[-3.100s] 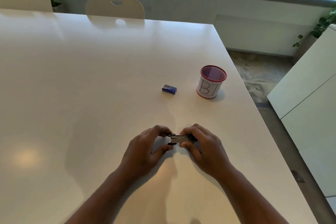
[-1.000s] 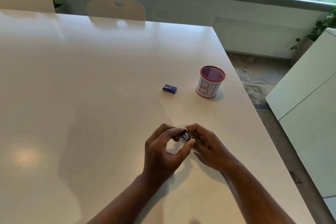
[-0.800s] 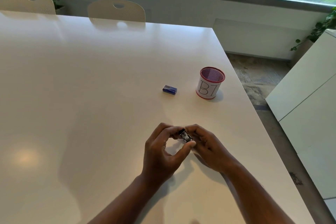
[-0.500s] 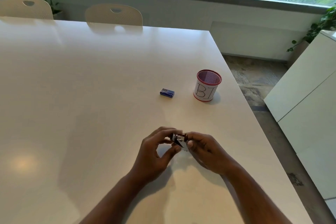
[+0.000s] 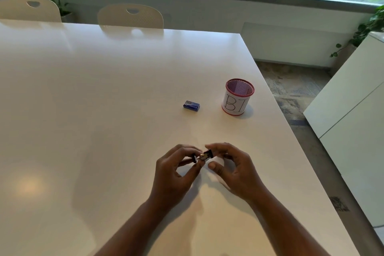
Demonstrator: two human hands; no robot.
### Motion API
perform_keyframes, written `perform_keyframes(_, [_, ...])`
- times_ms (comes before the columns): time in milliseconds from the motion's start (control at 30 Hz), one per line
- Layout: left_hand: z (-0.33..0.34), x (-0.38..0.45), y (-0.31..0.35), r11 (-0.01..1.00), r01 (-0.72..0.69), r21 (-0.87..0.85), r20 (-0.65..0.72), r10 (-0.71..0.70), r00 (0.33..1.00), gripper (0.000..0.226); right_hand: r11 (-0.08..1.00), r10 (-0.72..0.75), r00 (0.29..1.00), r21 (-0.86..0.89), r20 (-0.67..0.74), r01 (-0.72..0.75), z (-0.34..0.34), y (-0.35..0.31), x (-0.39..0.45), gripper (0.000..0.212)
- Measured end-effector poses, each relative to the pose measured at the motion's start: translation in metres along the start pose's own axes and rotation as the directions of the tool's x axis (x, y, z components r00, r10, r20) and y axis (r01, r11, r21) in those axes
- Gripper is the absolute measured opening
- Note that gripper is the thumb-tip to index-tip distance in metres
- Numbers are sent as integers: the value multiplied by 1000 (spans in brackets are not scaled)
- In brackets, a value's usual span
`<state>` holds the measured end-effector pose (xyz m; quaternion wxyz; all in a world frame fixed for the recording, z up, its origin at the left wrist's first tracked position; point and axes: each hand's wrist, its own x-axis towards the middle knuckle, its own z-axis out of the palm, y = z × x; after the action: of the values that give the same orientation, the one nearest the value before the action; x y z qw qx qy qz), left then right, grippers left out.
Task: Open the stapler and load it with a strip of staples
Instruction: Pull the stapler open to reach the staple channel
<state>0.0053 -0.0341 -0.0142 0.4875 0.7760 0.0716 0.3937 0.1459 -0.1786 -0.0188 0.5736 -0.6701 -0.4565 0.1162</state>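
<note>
Both hands are working the stapler (image 5: 202, 155), holding it just above the tabletop (image 5: 104, 100) near the front-right area. Left hand (image 5: 176, 172) is pinching the near end between thumb and forefinger. Right hand (image 5: 232, 170) is gripping the far, black end with curled fingertips, thumb hanging free below it. Stapler is tiny in view; a metal part is showing between two dark ends, so it looks like it is coming apart or hinging open, but I cannot tell how far.

My read: opening step is in hand, loading is not started. The blue staple box (image 5: 191, 105) is sitting shut-looking and untouched farther out on the tabletop, well apart from the hands, just left of the red-rimmed mesh cup (image 5: 239, 97).

Next move is probably calling for: finish exposing the staple channel, keep one hand on the stapler, reach the other forward to the box, pull a strip. Strip is small and brittle, so a fine pinch is needed.

Room: lots of bare tabletop to the left and ahead. Right edge of the tabletop is running diagonally near the right forearm, floor below it; a dropped strip could be going over that side. Cup is standing near that edge too, beside the reach path to the box. Chairs and window are far off, not a factor.
</note>
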Motion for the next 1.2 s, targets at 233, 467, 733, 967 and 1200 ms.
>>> perform_keyframes(233, [3,-1,0,998,-54,30,12,54,998,19,996,-94,987,-24,-128,91,7,-3,-1,27])
perform_keyframes(467, [2,-3,0,994,-109,-3,14,109,994,21,989,-140,978,-63,-152,132,11,-1,-2,25])
perform_keyframes(733, [3,-5,-5,998,-61,8,-46,61,997,28,987,-149,980,-85,-133,138,13,-8,-2,35])
perform_keyframes(967, [2,-4,-4,999,-49,3,-35,49,998,20,984,-167,973,-83,-163,155,15,-5,-3,21])
perform_keyframes(1200, [2,-3,-2,999,-44,8,-62,45,997,18,976,-179,959,-164,-220,144,27,-7,-4,17])
